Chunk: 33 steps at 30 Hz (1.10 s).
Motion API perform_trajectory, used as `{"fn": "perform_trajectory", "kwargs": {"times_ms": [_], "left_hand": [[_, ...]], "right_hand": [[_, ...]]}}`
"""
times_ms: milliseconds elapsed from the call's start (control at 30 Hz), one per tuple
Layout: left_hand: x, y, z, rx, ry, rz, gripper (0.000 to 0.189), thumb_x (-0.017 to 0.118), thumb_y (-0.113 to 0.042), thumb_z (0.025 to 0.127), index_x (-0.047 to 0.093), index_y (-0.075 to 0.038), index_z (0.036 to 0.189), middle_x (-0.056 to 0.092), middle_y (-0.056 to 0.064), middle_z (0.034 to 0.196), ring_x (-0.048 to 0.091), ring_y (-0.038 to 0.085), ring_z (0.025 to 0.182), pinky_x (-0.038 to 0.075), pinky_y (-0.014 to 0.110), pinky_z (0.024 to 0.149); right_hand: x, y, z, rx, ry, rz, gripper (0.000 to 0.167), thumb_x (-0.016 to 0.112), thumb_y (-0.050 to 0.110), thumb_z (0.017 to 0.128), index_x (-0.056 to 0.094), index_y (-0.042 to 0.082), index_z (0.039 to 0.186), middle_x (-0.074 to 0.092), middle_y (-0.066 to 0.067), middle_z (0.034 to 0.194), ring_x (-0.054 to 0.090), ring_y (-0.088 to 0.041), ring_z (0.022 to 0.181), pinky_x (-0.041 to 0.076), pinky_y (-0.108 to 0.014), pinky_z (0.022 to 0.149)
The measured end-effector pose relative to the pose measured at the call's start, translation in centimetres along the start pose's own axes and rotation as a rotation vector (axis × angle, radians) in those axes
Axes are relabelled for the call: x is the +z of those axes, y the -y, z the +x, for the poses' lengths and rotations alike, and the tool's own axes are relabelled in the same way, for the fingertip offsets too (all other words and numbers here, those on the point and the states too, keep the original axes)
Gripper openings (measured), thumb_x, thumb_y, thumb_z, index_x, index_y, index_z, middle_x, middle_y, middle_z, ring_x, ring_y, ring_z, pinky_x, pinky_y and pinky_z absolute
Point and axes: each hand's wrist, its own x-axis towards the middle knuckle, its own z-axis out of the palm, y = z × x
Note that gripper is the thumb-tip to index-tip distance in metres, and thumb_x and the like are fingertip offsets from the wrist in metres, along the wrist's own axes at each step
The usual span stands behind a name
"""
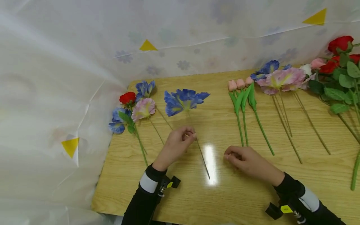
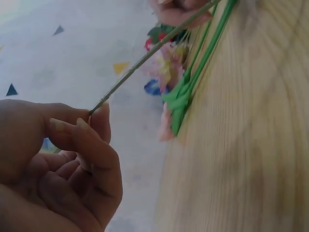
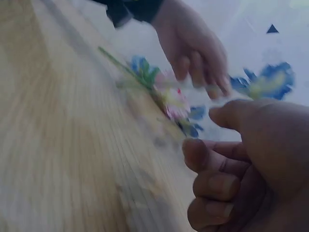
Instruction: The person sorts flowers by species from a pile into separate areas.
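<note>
My left hand [image 1: 178, 142] pinches the thin stem of a blue artificial flower [image 1: 184, 100] between thumb and fingertips. Its ruffled bloom has a yellow-green centre and points away from me, while the stem slants down to the right. The left wrist view shows the stem [image 2: 140, 63] running up from the pinching fingers. My right hand [image 1: 248, 162] hovers over the table just below three pink tulips [image 1: 240, 83]. Its fingers curl loosely, and in the right wrist view nothing lies between the thumb and index finger [image 3: 195, 152].
Left on the wooden table [image 1: 197, 200] lie a red rose [image 1: 127, 98], a pink flower [image 1: 144, 109] and blue flowers [image 1: 116, 120]. Pink and blue flowers [image 1: 281, 78] and leafy red roses [image 1: 340, 43] lie at the right. A pale curtain [image 1: 182, 37] borders the table.
</note>
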Motion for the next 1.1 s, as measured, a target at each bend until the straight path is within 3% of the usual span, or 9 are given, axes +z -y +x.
{"fn": "perform_trajectory", "kwargs": {"times_ms": [167,300,433,633,800,900,1000,1100], "left_hand": [[2.7,-1.3,0.9,0.054,0.060,-0.080,0.019,0.057,-0.028,0.102,0.061,-0.012,0.111,0.068,0.005,0.102,0.062,0.035,0.067,0.048,0.027,0.051],[3.6,-1.8,1.1,0.063,0.063,-0.107,0.019,0.057,-0.028,0.102,0.062,-0.013,0.112,0.068,0.005,0.102,0.061,0.028,0.065,0.047,0.025,0.051],[3.8,-1.9,1.2,0.056,0.057,-0.087,0.022,0.058,-0.030,0.101,0.063,-0.013,0.115,0.068,0.005,0.104,0.062,0.026,0.068,0.047,0.024,0.054],[3.0,-0.7,0.9,0.028,0.063,0.066,0.037,0.057,-0.036,0.101,0.059,-0.012,0.129,0.067,0.002,0.110,0.066,0.025,0.078,0.049,0.025,0.059],[1.2,0.9,0.4,-0.065,-0.029,0.189,0.040,0.058,-0.035,0.101,0.058,-0.010,0.132,0.067,-0.001,0.108,0.060,0.013,0.073,0.048,0.026,0.057],[-0.1,1.6,0.0,-0.111,-0.094,0.247,0.042,0.059,-0.035,0.101,0.057,-0.009,0.133,0.068,0.001,0.108,0.061,0.011,0.077,0.049,0.028,0.060],[-1.2,1.9,-0.4,-0.141,-0.137,0.272,0.043,0.059,-0.034,0.101,0.056,-0.008,0.135,0.069,0.004,0.109,0.063,0.014,0.080,0.050,0.030,0.063],[-2.2,2.3,-0.7,-0.179,-0.165,0.292,0.045,0.058,-0.035,0.101,0.055,-0.008,0.136,0.069,0.004,0.109,0.066,0.017,0.083,0.050,0.030,0.064]], "right_hand": [[1.3,1.2,0.3,-0.069,0.133,0.121,0.017,0.054,0.021,0.103,0.066,0.010,0.104,0.057,0.002,0.068,0.046,0.001,0.057,0.042,-0.022,0.053],[1.4,1.4,0.1,-0.108,0.135,0.149,0.016,0.053,0.017,0.104,0.065,0.009,0.097,0.057,-0.003,0.067,0.046,0.001,0.057,0.042,-0.022,0.053],[0.7,1.0,-0.6,-0.110,0.089,0.102,0.016,0.052,0.017,0.104,0.065,0.012,0.096,0.059,-0.001,0.066,0.047,0.001,0.055,0.042,-0.021,0.051],[-2.7,0.1,-2.7,-0.071,-0.125,-0.066,0.014,0.054,0.010,0.103,0.064,0.016,0.095,0.056,0.009,0.068,0.042,-0.001,0.051,0.037,-0.021,0.048],[-7.2,-1.9,-5.0,0.024,-0.398,-0.333,0.015,0.055,0.011,0.102,0.063,0.016,0.091,0.054,0.007,0.066,0.038,-0.003,0.048,0.029,-0.022,0.046],[-9.7,-3.5,-5.9,0.112,-0.503,-0.475,0.019,0.051,0.016,0.105,0.060,0.013,0.088,0.050,0.003,0.062,0.033,-0.007,0.046,0.024,-0.027,0.045],[-11.5,-4.8,-6.1,0.205,-0.546,-0.539,0.025,0.046,0.020,0.106,0.059,0.008,0.089,0.048,0.000,0.060,0.031,-0.014,0.044,0.021,-0.031,0.045],[-12.7,-5.8,-5.8,0.303,-0.514,-0.551,0.032,0.040,0.023,0.108,0.058,0.003,0.089,0.048,-0.003,0.061,0.033,-0.017,0.046,0.022,-0.033,0.047]]}}
